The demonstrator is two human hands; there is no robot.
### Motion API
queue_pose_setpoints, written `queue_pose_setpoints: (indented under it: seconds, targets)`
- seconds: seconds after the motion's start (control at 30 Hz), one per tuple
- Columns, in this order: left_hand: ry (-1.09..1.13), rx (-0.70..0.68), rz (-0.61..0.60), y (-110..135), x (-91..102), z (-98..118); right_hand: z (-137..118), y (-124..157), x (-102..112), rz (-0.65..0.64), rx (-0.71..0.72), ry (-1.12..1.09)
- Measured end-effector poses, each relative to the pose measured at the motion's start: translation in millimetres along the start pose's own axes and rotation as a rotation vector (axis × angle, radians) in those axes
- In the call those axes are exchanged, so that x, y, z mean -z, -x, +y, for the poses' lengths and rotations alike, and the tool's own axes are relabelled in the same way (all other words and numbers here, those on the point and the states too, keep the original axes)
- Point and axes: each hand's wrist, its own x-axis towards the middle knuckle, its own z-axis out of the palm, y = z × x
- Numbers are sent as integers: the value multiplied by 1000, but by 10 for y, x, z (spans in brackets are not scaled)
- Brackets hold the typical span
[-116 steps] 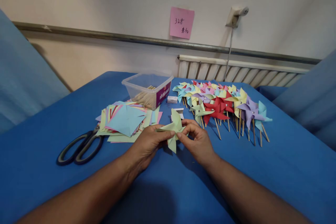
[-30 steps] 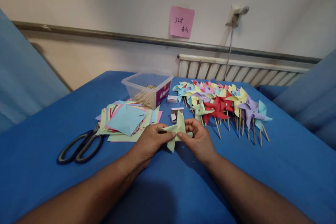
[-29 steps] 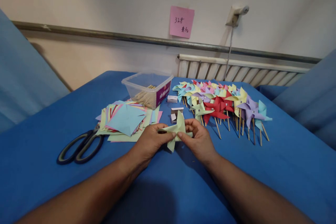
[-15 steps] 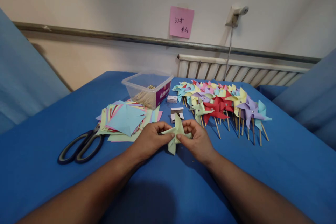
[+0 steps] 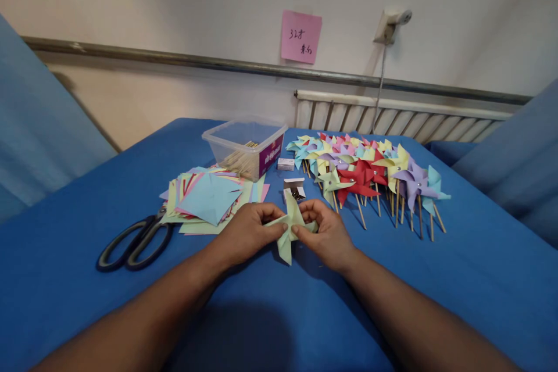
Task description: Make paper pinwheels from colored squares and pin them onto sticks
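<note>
A pale green paper pinwheel (image 5: 285, 244) is held between my two hands, its folded blades spread out. My left hand (image 5: 255, 231) pinches it from the left, thumb on the front near the middle. From the right, my right hand (image 5: 326, 234) grips it the same way, with the fingers curled behind the paper. No stick shows on this pinwheel. Just beyond it stands a small open box (image 5: 294, 189) with dark, shiny bits inside, too small to name surely.
Left lie a stack of coloured paper (image 5: 211, 197) and scissors (image 5: 135, 244). Behind stands a clear plastic tub (image 5: 226, 151) of wooden sticks, beside a small closed box (image 5: 286, 164). Several finished pinwheels (image 5: 360, 180) on sticks cover the right back of the blue cloth (image 5: 279, 314).
The green pinwheel has tipped and dropped slightly in my fingers, so its upper blade sits lower. More of the small open box's contents shows now. Both hands keep their hold.
</note>
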Motion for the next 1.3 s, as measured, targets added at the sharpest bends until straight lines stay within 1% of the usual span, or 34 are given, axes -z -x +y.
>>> queue_pose_setpoints:
  seconds: [0.17,0.27,0.33,0.4,0.47,0.53,0.6,0.67,0.73,0.87,1.0,1.1,1.3]
  targets:
    - [-48,-19,5,8,12,-9,52,4,10,-18,-15,10]
    - [-33,-16,-14,6,6,-26,67,13,6,-21,-16,44]
    - [-9,-13,-4,-3,8,-26,64,3,10,0,-7,17]
    - [33,-9,51,-21,30,-17,61,-29,30,66,20,-63]
    - [100,14,147,-46,76,-7,74,-81,65,166,41,-141]
    - [193,53,254,-72,138,-4,113,-132,99,242,38,-140]
    - [290,70,341,-91,196,-9,170,-161,113,246,25,-65]
    - [371,72,402,-102,231,-19,220,-155,101,185,35,68]
    - [423,71,436,-106,237,-31,243,-124,75,106,87,250]
    - [459,66,423,-115,196,-64,210,-57,46,-26,214,593]
    - [472,71,397,-129,167,-95,165,-40,58,-117,234,764]
    - [458,81,386,-129,164,-92,143,-39,61,-138,215,835]
    - [427,108,382,-110,157,-48,90,-51,37,-121,148,959]
